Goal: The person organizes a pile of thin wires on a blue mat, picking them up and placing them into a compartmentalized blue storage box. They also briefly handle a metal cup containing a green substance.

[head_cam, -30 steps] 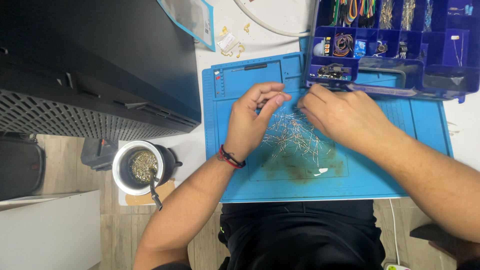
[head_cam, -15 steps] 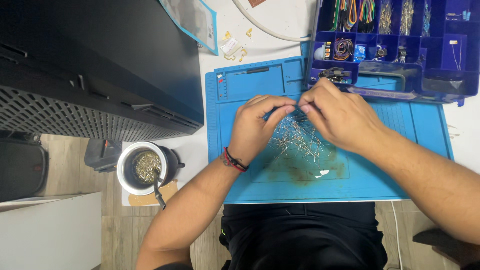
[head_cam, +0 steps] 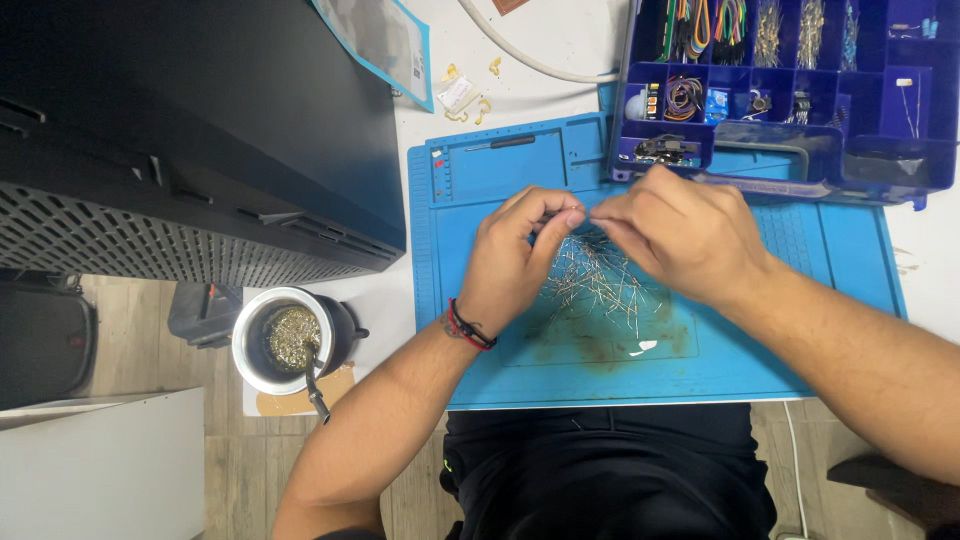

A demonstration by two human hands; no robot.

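The left hand (head_cam: 515, 260) and the right hand (head_cam: 680, 235) meet fingertip to fingertip above the blue work mat (head_cam: 480, 360), thumbs and forefingers pressed together as if pinching something very thin; what lies between them is too small to make out. Directly under the hands, near the mat's middle, lies a loose pile of thin metal leads (head_cam: 600, 285), spread out and crossing one another. A red and black wristband (head_cam: 468, 326) circles the left wrist. A small white scrap (head_cam: 643, 348) lies on the mat just below the pile. At the mat's far right corner, overlapping its edge, sits a dark blue compartment box (head_cam: 790, 90) holding coloured wires and small parts. Left of the mat stands a large black case (head_cam: 180, 140), and nearer the person a cup of herbs with a metal straw (head_cam: 292, 340).
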